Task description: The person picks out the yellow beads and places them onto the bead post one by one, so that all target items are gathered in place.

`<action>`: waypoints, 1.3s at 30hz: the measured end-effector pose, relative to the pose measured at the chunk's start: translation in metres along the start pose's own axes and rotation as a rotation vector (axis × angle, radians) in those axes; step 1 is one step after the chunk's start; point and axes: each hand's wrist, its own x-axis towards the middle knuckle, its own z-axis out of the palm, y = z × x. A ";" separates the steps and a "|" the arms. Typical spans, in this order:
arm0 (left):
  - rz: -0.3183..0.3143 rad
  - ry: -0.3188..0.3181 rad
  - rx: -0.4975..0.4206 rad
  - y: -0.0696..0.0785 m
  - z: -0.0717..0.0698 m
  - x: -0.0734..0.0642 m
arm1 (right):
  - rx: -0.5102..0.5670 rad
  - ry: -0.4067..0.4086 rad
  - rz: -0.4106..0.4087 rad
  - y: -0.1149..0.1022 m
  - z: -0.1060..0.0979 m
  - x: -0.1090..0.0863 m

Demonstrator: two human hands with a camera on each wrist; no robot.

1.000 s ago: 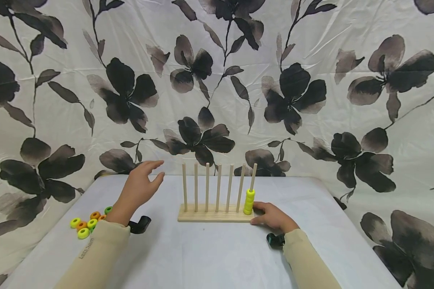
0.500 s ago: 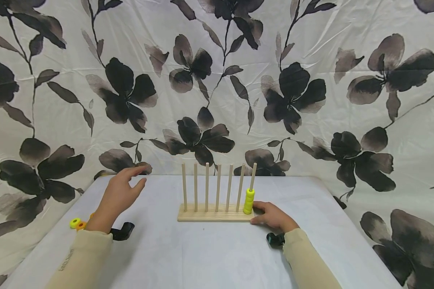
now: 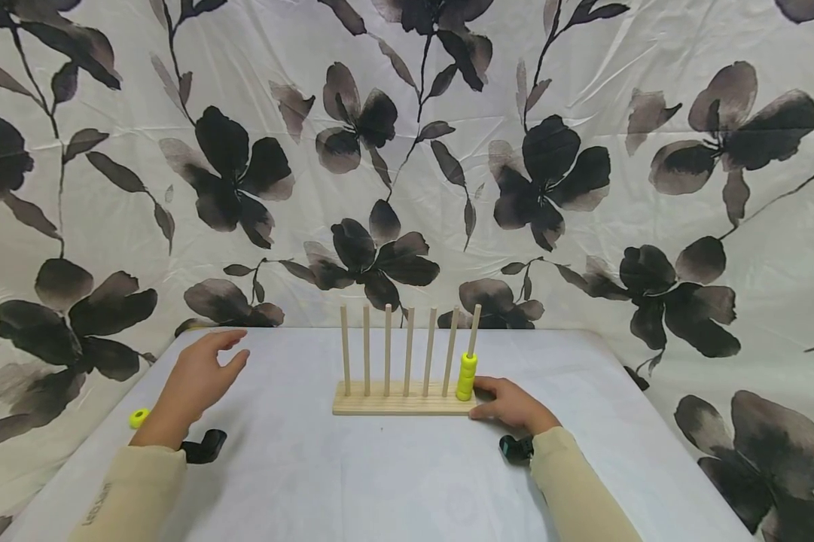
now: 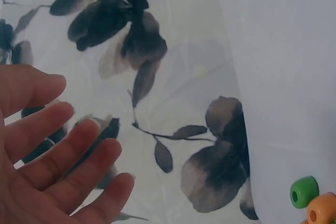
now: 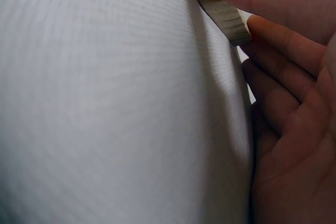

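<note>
A wooden peg stand (image 3: 400, 406) with a row of upright pegs is in the middle of the head view. Yellow beads (image 3: 467, 376) are stacked on its rightmost peg; the other pegs are bare. My right hand (image 3: 515, 406) grips the stand's right end, thumb in front and fingers behind; the right wrist view shows the base's end (image 5: 228, 19) between them. My left hand (image 3: 199, 376) hovers at the left with nothing in it, fingers spread and slightly bent. Close by lie a yellow bead (image 3: 138, 418), a green bead (image 4: 304, 191) and an orange bead (image 4: 321, 211).
A white cloth covers the table (image 3: 393, 482). Behind it hangs a floral curtain (image 3: 447, 173). The left forearm hides most of the loose beads in the head view. Each wrist wears a black camera (image 3: 205, 446).
My left hand has moved left and slightly down, over the loose beads, and covers more of them. The right hand and the peg stand have stayed in place.
</note>
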 end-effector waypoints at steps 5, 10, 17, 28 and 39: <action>-0.003 -0.037 0.045 -0.013 -0.002 -0.002 | 0.011 0.007 0.005 -0.003 0.000 0.000; -0.018 -0.069 0.085 -0.026 -0.005 -0.005 | 0.006 0.006 0.007 -0.004 -0.001 -0.001; -0.043 -0.125 0.111 -0.044 -0.012 -0.010 | 0.000 0.010 0.012 -0.004 -0.001 0.000; -0.129 -0.199 0.129 -0.065 -0.019 -0.015 | 0.025 0.000 0.005 -0.001 -0.001 0.000; -0.185 -0.281 0.114 -0.085 -0.023 -0.019 | 0.010 -0.002 0.015 -0.003 -0.002 -0.001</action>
